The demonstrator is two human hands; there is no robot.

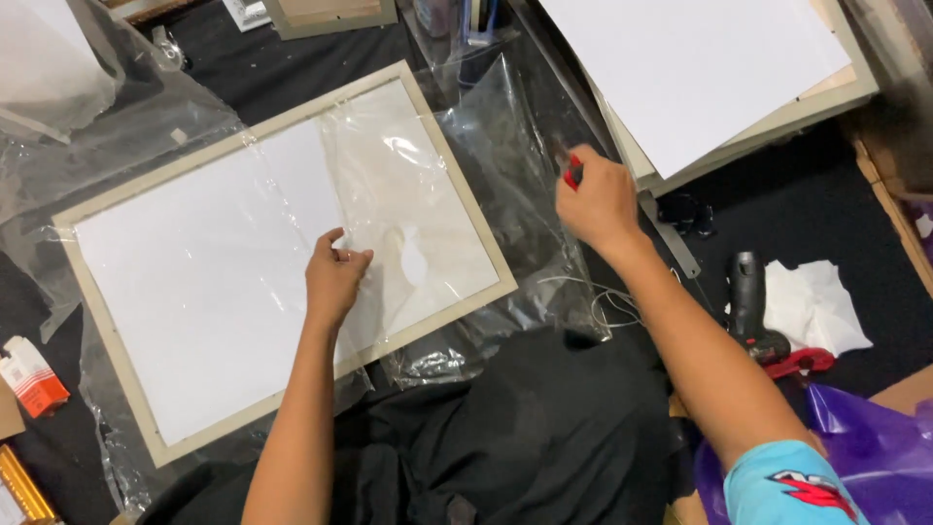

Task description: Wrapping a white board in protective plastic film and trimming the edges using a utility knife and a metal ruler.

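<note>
A large picture frame [97, 199] with a pale grey-beige border and a white face lies tilted on black cloth. Clear plastic film [408, 165] covers its right half and spills off to the right. My left hand [335, 275] rests on the film over the frame's lower right part, pinching the plastic. To the right of the frame, my right hand [598, 199] is closed around a small red-handled tool [573, 173] above the loose film. The tool's tip is hidden.
More frames with white sheets [719, 68] are stacked at the top right. A black and red power tool [753, 311] and a white cloth [816, 301] lie at right, above purple plastic [875, 437]. Thin wire [607, 297] lies beside my right forearm. A small orange box [31, 374] sits at left.
</note>
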